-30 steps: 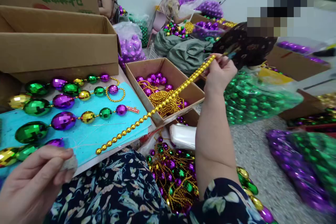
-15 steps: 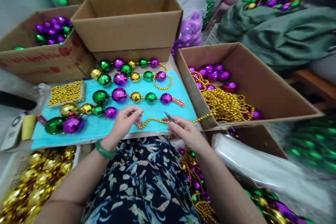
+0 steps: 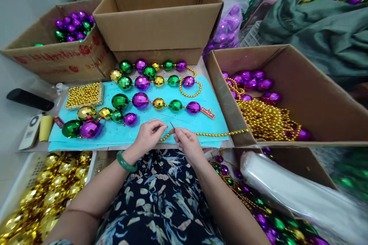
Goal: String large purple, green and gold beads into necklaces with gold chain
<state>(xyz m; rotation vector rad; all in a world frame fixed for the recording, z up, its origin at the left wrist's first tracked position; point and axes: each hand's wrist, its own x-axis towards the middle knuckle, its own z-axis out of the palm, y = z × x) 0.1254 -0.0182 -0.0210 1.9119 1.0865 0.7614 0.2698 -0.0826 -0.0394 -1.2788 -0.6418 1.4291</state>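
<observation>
My left hand (image 3: 149, 136), with a green bangle at the wrist, has its fingers pinched at the end of a gold bead string (image 3: 212, 134). Close beside it, my right hand (image 3: 186, 141) is closed around a slim pointed metal tool (image 3: 172, 124), its tip toward the left fingers; whether it is tweezers or small scissors I cannot tell. The bead string passes by the right hand and runs over the edge of the right-hand box. Thin clear thread (image 3: 178, 118) lies on the blue cloth (image 3: 212, 126) just beyond my hands.
Strands of large green, purple and gold beads (image 3: 140, 100) lie on the cloth. A tray of small gold beads (image 3: 84, 95) is at left. Cardboard boxes (image 3: 158, 26) stand behind, and another box (image 3: 316, 103) holds gold strings. Below left is a crate of gold balls (image 3: 57, 180).
My right hand has moved left, bringing the pointed tool close to my left fingers. More of the gold bead string shows to its right. The camera view has shifted slightly.
</observation>
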